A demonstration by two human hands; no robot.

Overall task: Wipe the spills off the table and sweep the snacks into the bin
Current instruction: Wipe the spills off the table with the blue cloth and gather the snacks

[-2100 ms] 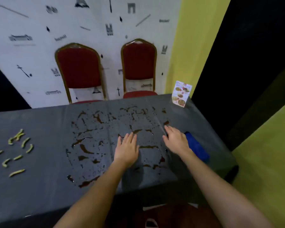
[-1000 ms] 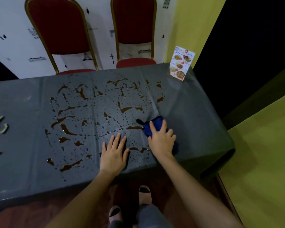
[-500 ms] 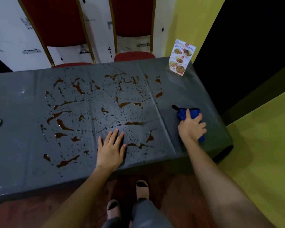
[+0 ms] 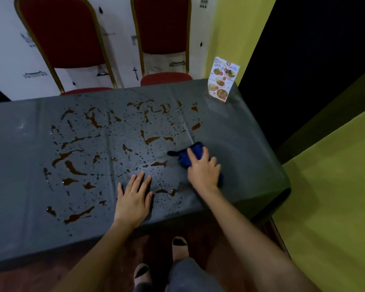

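Head view: R hand [image 4: 203, 171] presses crumpled blue wiping cloth [image 4: 191, 153] onto grey-covered table [image 4: 240, 144].
Cloth sits at 3 o'clock edge of brown liquid spills [image 4: 76, 153], fingers curled over it. L hand [image 4: 133, 199] flat, fingers spread, at 6 o'clock near front edge. Printed menu card [image 4: 222, 80] upright at 1 o'clock corner.

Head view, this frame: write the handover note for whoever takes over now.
Right hand: pressing the crumpled blue cloth on the grey tablecloth, at the right edge of the spills.
Left hand: flat on the table, empty.
Brown liquid spills cover most of the middle and left.
Done: little or nothing visibly wiped.
Left: wipe all spills; snacks and bin are out of view.
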